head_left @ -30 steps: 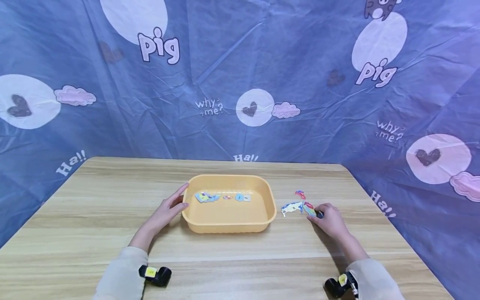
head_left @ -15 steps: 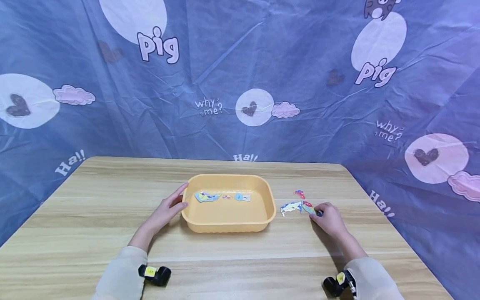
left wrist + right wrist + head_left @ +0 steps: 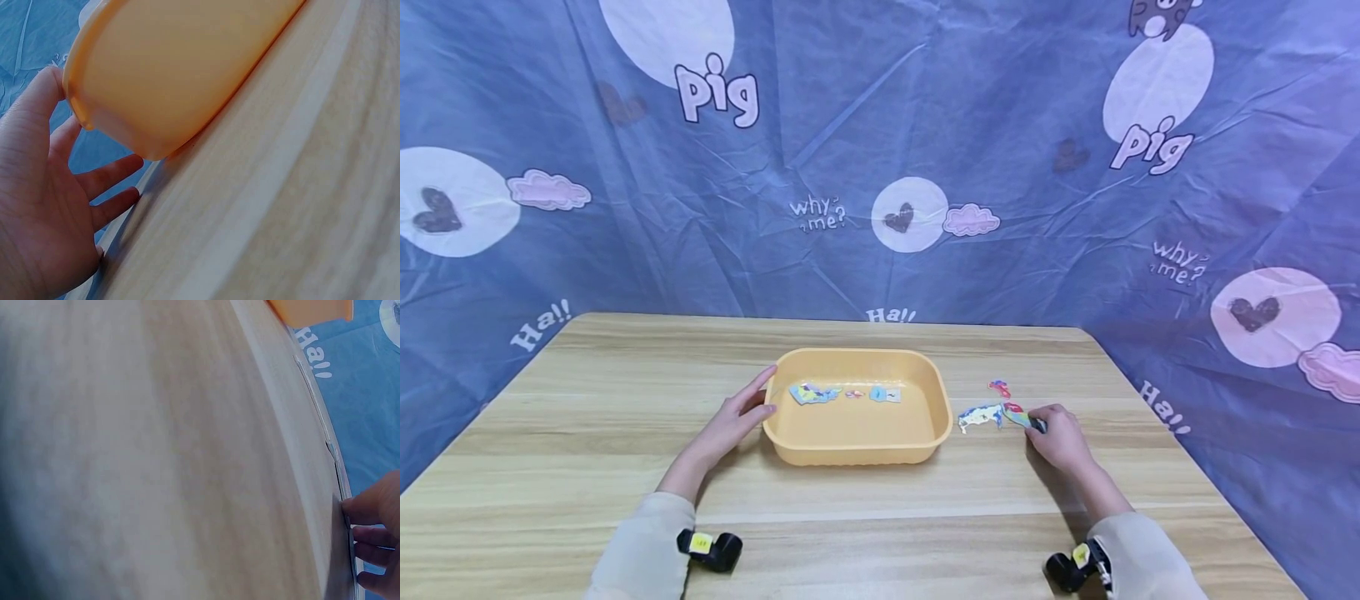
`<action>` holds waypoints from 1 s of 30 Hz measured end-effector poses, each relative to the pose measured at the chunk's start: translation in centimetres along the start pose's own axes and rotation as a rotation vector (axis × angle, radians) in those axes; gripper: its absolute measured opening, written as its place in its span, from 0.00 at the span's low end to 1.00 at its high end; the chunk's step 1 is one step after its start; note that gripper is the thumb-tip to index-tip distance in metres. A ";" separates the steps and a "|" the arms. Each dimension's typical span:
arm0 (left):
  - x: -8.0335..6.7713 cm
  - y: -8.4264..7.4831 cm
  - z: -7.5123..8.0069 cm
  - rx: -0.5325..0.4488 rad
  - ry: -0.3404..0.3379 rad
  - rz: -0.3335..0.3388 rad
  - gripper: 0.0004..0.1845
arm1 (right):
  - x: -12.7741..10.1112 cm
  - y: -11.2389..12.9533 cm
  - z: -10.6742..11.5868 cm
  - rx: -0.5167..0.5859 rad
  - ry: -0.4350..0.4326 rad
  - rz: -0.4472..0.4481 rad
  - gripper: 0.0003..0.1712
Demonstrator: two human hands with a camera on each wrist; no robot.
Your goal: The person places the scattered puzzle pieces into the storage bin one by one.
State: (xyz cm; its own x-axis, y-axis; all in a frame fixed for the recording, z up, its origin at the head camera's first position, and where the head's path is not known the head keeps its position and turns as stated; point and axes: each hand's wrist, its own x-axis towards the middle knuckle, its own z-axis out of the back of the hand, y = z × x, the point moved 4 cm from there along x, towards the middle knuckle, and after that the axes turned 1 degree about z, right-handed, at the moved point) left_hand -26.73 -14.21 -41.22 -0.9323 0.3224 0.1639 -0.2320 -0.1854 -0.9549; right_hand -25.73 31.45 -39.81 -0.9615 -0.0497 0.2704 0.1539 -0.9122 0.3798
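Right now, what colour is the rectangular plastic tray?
The rectangular plastic tray is pale orange-yellow; the head view shows it best.

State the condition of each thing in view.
Tray: upright, uncovered
Tray pieces: lying flat inside
Blue-white piece: flat on the table
Small red piece: flat
Multicoloured piece: flat
Left hand: touching the tray
Right hand: touching the multicoloured piece
Backdrop: hanging, creased

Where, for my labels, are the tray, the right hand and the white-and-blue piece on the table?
Tray [image 3: 861, 425], head view: bare part of its floor.
Right hand [image 3: 1063, 438], head view: back of the hand.
White-and-blue piece [image 3: 981, 414], head view: middle of its top.
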 end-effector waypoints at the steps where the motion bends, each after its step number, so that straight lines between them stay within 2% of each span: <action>1: 0.0 0.0 0.0 0.001 0.000 0.001 0.32 | 0.0 0.0 0.0 -0.002 -0.001 -0.001 0.17; 12: -0.1 0.0 0.0 0.010 -0.005 0.013 0.32 | -0.3 -0.5 0.1 0.007 -0.027 -0.072 0.19; 18: -0.1 0.0 -0.1 -0.002 0.003 -0.006 0.32 | -0.1 -0.6 0.1 0.015 -0.055 -0.097 0.16; 24: -0.1 0.1 -0.1 -0.016 0.011 -0.023 0.32 | 0.1 -0.5 0.1 -0.005 -0.030 -0.128 0.14; 30: 0.0 0.1 -0.1 -0.016 0.011 -0.024 0.31 | 0.4 -0.6 -0.1 -0.037 -0.023 -0.123 0.13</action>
State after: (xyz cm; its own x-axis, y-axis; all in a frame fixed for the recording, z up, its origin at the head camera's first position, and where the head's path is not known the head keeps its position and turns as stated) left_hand -26.68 -14.13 -41.33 -0.9233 0.3368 0.1843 -0.2499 -0.1628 -0.9545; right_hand -26.21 31.94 -40.01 -0.9670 0.0722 0.2444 0.0265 -0.9253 0.3783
